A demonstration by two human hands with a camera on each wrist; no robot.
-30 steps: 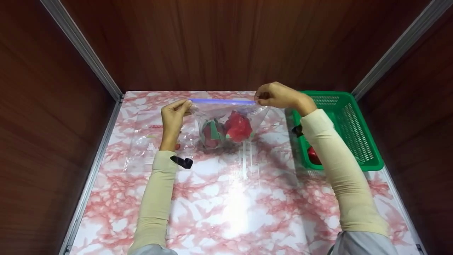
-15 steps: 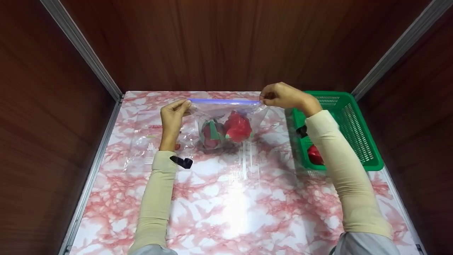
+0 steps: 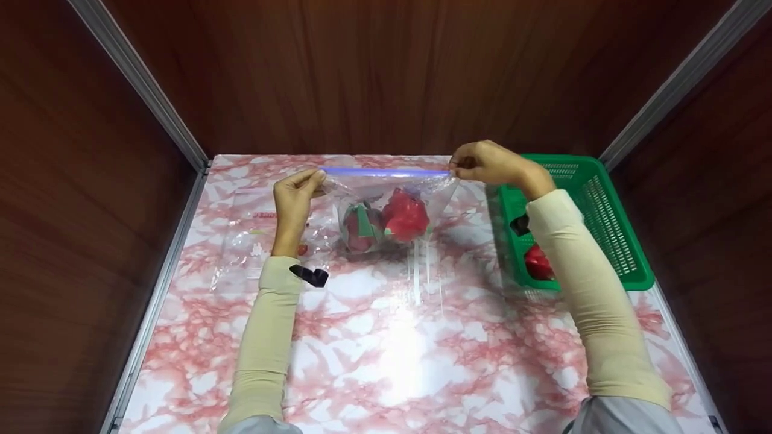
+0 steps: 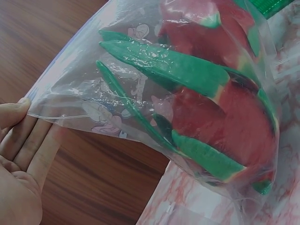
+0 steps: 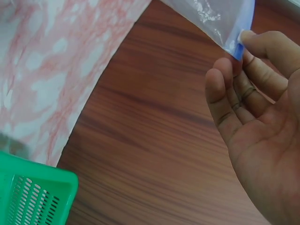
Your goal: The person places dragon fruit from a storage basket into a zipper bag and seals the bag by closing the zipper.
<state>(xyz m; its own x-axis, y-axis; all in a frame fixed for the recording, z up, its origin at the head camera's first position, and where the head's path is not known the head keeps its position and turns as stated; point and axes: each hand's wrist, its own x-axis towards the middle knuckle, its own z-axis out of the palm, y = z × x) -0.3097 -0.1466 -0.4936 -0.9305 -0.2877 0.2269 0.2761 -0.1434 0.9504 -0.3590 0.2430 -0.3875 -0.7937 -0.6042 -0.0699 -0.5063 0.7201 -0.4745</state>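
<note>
A clear zip bag [image 3: 386, 191] hangs between my two hands, its blue zip strip [image 3: 386, 172] stretched straight along the top. Inside it lie two red dragon fruits with green scales, one dragon fruit [image 3: 360, 232] on the left and a redder dragon fruit [image 3: 408, 218] on the right. My left hand [image 3: 294, 196] pinches the left top corner between thumb and fingers. At the strip's right end, my right hand [image 3: 490, 163] pinches the other corner; in the right wrist view the thumb presses the blue strip against the fingers.
A green plastic basket [image 3: 640, 265] stands at the right, partly behind my right forearm, with a shiny red object [image 3: 538, 263] in it. Flat on the marbled table [image 3: 374, 361], to the left, lies another clear printed bag [image 3: 241, 265]. Brown wooden panels enclose the back and sides.
My right hand has slid right along the blue strip to the bag's corner, uncovering more of the strip. The left hand and the fruits have hardly moved.
</note>
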